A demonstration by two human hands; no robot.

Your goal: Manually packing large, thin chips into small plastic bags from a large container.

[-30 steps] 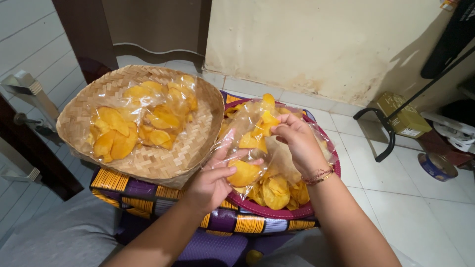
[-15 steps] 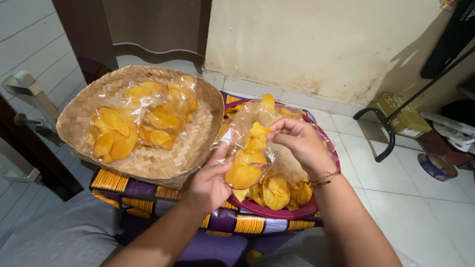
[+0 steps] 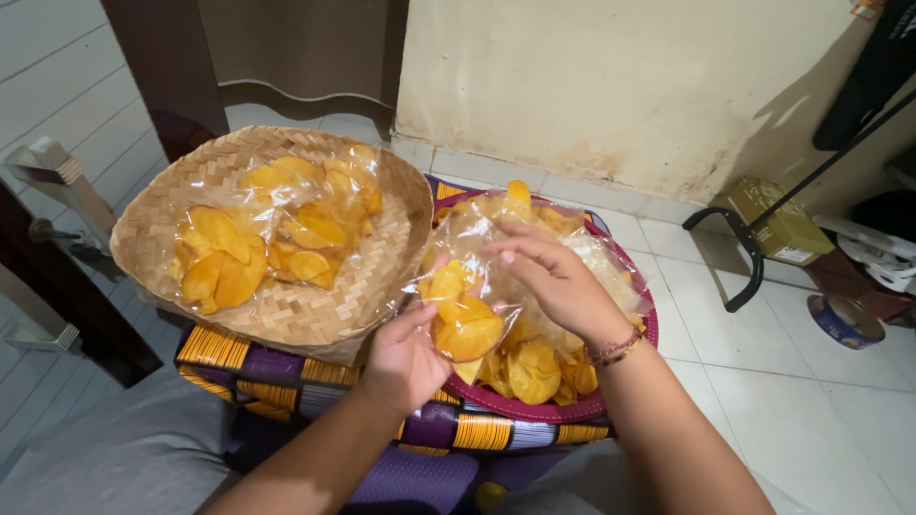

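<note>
clear bag [image 3: 468, 315] half hiding chips [image 3: 530, 367]

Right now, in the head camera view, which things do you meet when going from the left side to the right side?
Woven basket with bagged chips → left hand → clear bag of yellow chips → right hand → rim of the dark red tray → black metal stand leg → small cardboard box.

right hand [image 3: 553, 281] covers part of the clear bag [image 3: 477, 286]; left hand [image 3: 405, 362] fingertips hidden beneath it; red tray [image 3: 572, 410] rim partly obscured by chips [image 3: 534, 367]; both forearms cut off at bottom edge
</note>
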